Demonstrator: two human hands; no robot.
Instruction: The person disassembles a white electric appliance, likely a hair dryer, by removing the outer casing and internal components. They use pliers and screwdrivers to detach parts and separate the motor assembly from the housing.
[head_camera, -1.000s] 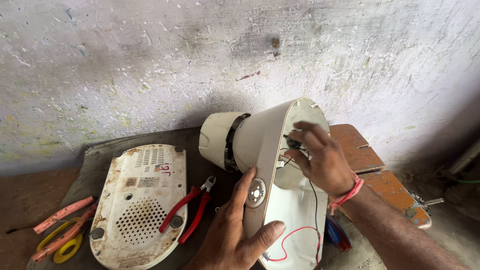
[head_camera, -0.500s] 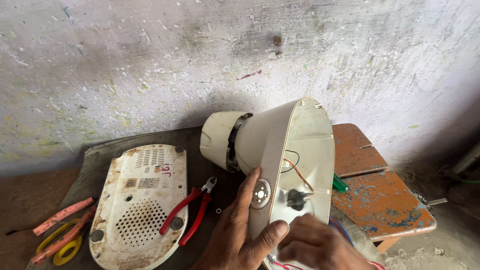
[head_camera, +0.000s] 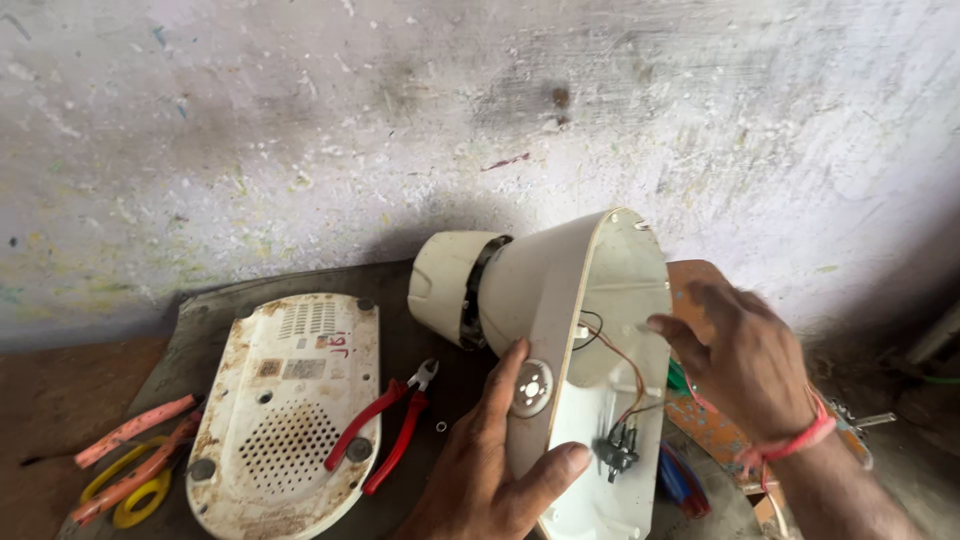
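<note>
A cream plastic appliance housing (head_camera: 545, 300) with a round cap at its far end lies on its side on the dark work surface. My left hand (head_camera: 490, 460) grips its lower edge, thumb on the open face and fingers beside a round metal fitting (head_camera: 532, 385). My right hand (head_camera: 745, 365) hovers at the open face, fingertips touching the upper inside, holding nothing. Thin red and black wires (head_camera: 625, 380) run inside to a small dark component (head_camera: 617, 452).
A dirty white base cover (head_camera: 285, 420) with vent holes lies at left. Red-handled pliers (head_camera: 390, 430) rest against it. Orange and yellow handled tools (head_camera: 130, 465) lie at far left. A rusty orange stool (head_camera: 720, 430) stands at right. A stained wall is behind.
My right hand dropped from the housing's upper face to the bottom of the view, then rose again to the open face. My left hand kept its grip.
</note>
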